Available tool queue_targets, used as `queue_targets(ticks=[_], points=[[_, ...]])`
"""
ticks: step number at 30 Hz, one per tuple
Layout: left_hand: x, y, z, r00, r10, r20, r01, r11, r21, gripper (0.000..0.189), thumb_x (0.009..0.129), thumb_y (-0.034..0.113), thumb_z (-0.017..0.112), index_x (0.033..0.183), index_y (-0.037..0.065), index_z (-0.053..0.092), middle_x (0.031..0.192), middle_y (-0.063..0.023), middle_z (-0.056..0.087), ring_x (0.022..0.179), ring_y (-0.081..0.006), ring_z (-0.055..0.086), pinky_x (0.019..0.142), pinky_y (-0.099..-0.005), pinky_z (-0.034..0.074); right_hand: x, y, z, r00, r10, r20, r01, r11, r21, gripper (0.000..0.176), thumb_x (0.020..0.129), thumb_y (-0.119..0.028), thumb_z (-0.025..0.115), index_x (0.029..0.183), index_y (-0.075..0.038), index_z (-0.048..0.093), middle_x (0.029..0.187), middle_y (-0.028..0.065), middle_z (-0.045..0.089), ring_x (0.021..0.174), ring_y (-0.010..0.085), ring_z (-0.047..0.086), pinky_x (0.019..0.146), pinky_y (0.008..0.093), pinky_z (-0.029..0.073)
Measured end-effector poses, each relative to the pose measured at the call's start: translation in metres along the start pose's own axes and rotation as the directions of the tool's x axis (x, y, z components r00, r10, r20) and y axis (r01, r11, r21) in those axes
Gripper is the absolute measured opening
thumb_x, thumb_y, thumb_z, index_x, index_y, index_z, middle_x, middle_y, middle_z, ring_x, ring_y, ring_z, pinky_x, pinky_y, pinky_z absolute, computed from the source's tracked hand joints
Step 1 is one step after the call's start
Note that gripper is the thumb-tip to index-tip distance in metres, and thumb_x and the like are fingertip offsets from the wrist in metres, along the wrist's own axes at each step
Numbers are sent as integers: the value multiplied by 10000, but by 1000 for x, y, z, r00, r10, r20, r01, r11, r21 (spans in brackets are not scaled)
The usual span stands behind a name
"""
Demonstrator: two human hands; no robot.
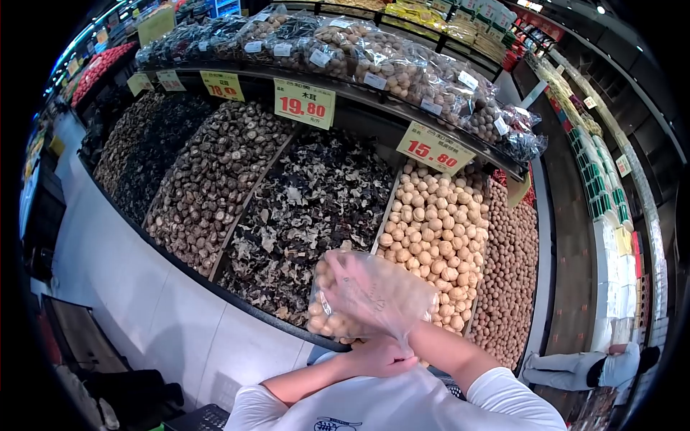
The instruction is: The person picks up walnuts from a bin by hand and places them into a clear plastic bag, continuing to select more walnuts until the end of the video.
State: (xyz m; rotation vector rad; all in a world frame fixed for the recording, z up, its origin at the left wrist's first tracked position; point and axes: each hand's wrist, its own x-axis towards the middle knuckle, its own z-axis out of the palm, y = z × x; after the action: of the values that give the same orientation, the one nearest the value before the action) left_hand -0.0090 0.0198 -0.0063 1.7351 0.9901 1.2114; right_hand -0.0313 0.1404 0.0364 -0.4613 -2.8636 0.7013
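A clear plastic bag (pixel 413 291) with several walnuts (pixel 330 323) in its lower left part hangs in front of me. My right hand (pixel 352 291) shows through the plastic, inside the bag, its fingers stretched toward the upper left beside the walnuts. The film blurs the fingertips. My left hand (pixel 388 357) is closed on the gathered plastic near my right wrist. Just beyond the bag lie a bin of loose pale walnuts (pixel 438 237) and a bin of dried black fungus (pixel 309 194).
Dried mushrooms (pixel 215 169) fill a bin to the left, small brown nuts (pixel 510 273) one to the right. Price signs (pixel 303 104) stand along a shelf of packaged goods (pixel 388 57). Another person (pixel 596 366) is at the lower right. Pale floor tiles (pixel 158 302) run along the left.
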Motion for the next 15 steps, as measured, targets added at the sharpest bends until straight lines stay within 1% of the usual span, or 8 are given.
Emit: queue_targets(ticks=[2, 4, 6, 10, 11, 12, 13, 15], points=[[4, -2, -2, 1000, 18, 12, -18, 1000, -23, 327, 933, 147, 602, 646, 20, 512, 578, -137, 505, 537, -333, 533, 531, -437, 409, 2, -6, -13, 986, 86, 141, -86, 996, -3, 327, 854, -264, 585, 1131, -91, 586, 1071, 115, 600, 932, 282, 608, 800, 422, 512], [8, -2, -5, 999, 34, 22, -33, 998, -45, 332, 932, 146, 603, 640, 20, 508, 576, -138, 502, 533, -329, 530, 526, -434, 406, 0, -2, -18, 982, 21, 189, 9, 988, -157, 273, 835, -256, 594, 1055, -98, 624, 1094, 107, 586, 971, 267, 586, 828, 400, 502], [10, -2, -8, 998, 52, 33, -50, 998, -41, 336, 931, 145, 606, 635, 20, 508, 570, -138, 501, 526, -323, 532, 520, -422, 406, -1, 10, -2, 958, -204, 204, 279, 836, -474, 231, 816, -257, 605, 994, -118, 651, 1120, 68, 574, 1012, 247, 561, 804, 379, 496], [13, -4, -8, 996, 59, 68, -54, 995, -79, 328, 925, 140, 612, 634, 25, 516, 563, -135, 497, 518, -322, 526, 514, -413, 406, -1, 35, 50, 967, -195, 161, 248, 861, -444, 238, 872, -286, 574, 1030, -120, 640, 1116, 58, 572, 1032, 252, 542, 776, 358, 481], [13, -5, -8, 997, 59, 50, -54, 994, -92, 322, 921, 132, 615, 632, 27, 518, 563, -132, 496, 516, -319, 523, 515, -410, 406, -3, 40, 65, 999, -52, -16, 53, 997, 62, 262, 894, -315, 565, 1051, -114, 622, 1105, 59, 569, 1025, 268, 539, 779, 371, 472], [14, -7, -8, 998, 60, 30, -57, 993, -103, 317, 917, 123, 617, 631, 29, 520, 562, -128, 495, 514, -315, 521, 516, -408, 406, -2, 42, 69, 983, 158, -97, -75, 817, 572, 289, 916, -345, 557, 1073, -107, 604, 1094, 60, 566, 1017, 284, 537, 782, 385, 464], [14, -10, -8, 997, 63, 33, -59, 993, -102, 317, 917, 123, 617, 631, 29, 520, 562, -128, 495, 514, -315, 521, 516, -408, 406, -1, 47, 71, 982, 159, -101, -74, 818, 570, 289, 916, -345, 557, 1073, -107, 604, 1094, 60, 566, 1017, 284, 537, 782, 385, 464], [13, -15, -7, 997, 66, 37, -62, 995, -79, 303, 913, 108, 618, 633, 30, 530, 559, -121, 494, 508, -300, 518, 517, -401, 405, 0, 57, 74, 948, 226, 223, -283, 285, 916, 289, 938, -323, 545, 1123, -104, 576, 1092, 65, 564, 1013, 273, 541, 814, 371, 465]])
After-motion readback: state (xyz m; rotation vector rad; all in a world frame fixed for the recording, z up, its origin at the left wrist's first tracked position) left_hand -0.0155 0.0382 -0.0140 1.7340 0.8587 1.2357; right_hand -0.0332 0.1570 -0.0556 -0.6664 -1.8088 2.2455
